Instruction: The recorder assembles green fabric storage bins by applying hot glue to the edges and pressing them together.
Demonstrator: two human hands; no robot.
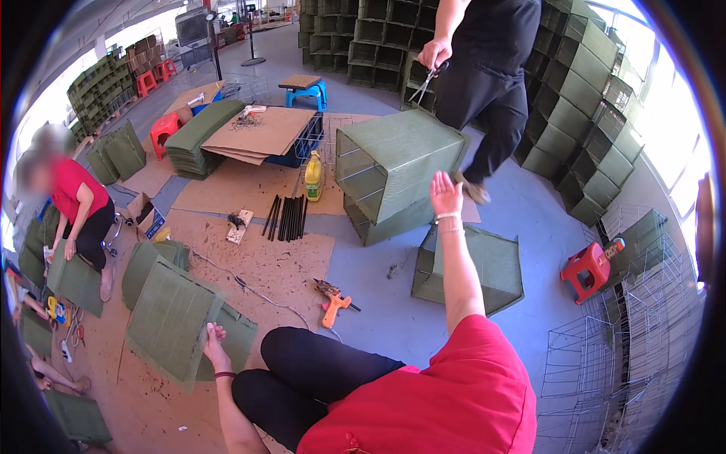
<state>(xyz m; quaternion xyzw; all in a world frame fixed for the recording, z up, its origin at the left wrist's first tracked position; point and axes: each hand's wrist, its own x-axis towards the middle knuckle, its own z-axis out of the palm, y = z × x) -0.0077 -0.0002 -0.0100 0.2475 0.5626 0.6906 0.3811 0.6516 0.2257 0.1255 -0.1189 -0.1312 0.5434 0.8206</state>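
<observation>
My left hand point(215, 342) is closed on the right edge of a green mesh-covered panel point(168, 321), which slants over other green panels on my left. My right arm reaches forward with the hand point(446, 194) open and fingers stretched, beside a green fabric-covered wire box point(401, 144); whether they touch, I cannot tell. Beyond that hand, a standing person's hand point(435, 54) holds a pair of scissors point(425, 85), blades pointing down. An orange glue gun point(335, 304) lies on the floor in front of my knees.
Black glue sticks point(286, 218) lie in a row by a yellow bottle point(313, 175). Another green box point(473, 268) rests right of centre. Bare wire frames point(582, 371) and a red stool point(584, 272) stand at right. A seated person point(79, 197) handles a green panel at left.
</observation>
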